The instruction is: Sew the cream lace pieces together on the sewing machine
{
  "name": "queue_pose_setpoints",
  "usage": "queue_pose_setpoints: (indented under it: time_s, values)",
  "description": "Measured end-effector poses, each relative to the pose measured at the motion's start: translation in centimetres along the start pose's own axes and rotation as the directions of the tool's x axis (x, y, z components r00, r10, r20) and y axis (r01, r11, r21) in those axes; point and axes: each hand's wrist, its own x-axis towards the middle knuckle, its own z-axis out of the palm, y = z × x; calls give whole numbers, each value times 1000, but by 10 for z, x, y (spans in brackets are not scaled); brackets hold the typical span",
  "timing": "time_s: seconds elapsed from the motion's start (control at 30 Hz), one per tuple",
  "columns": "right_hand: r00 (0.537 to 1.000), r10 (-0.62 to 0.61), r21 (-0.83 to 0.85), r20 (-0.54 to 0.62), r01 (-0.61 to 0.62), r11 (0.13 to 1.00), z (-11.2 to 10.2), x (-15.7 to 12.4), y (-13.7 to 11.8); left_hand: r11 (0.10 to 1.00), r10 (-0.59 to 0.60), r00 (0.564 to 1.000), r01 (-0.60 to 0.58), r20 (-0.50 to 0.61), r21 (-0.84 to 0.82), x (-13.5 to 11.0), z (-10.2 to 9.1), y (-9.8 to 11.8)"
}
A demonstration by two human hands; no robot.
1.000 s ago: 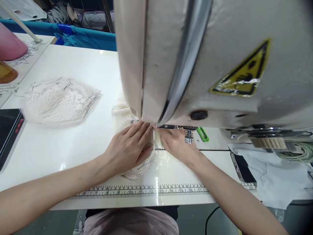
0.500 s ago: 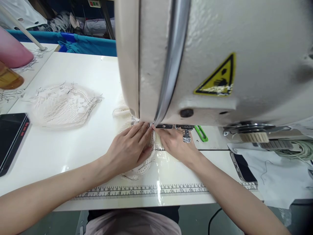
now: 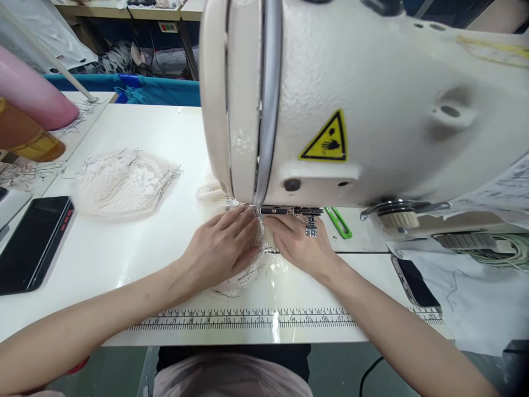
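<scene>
Under the head of a white sewing machine (image 3: 314, 99), a cream lace piece (image 3: 250, 273) with loose dark threads lies on the white table. My left hand (image 3: 221, 242) rests flat on it, fingers stretched toward the needle area. Right of the lace, my right hand (image 3: 300, 242) lies low with its fingers reaching forward beside the presser area. Metal guide parts (image 3: 311, 220) of the machine cover some of those fingers. The needle itself and the fingertips closest to it are hidden.
Another cream lace piece (image 3: 124, 187) lies at left, near a black device (image 3: 35, 245). A pink thread cone (image 3: 37, 91) and an amber one (image 3: 31, 135) stand behind. A green thread snipper (image 3: 339, 223), phone (image 3: 415, 281) and white cloth (image 3: 475, 303) are right. A ruler strip (image 3: 243, 320) runs along the front.
My view has shifted back and up, so more of the machine and the room behind shows. Both hands stay in nearly the same place beside the needle area.
</scene>
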Motion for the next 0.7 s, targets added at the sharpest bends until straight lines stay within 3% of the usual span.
queue_pose_setpoints:
  time_s: [0.17, 0.33, 0.47, 0.7]
  values:
    - [1000, -4, 61, 24, 2, 998, -3, -1, -1, 995, -94, 995, 94, -12, -34, 15, -12, -28]
    - [999, -32, 103, 32, 29, 994, -5, 2, 1, 977, -160, 987, 163, 33, -141, 35, 9, -55]
    - [999, -31, 89, 24, 28, 996, -5, 2, 1, 972, -162, 985, 169, 55, -163, 44, 21, -61]
    - [998, -65, 95, 15, 63, 993, -2, 2, 3, 965, -121, 985, 145, 120, -218, 49, 22, -68]
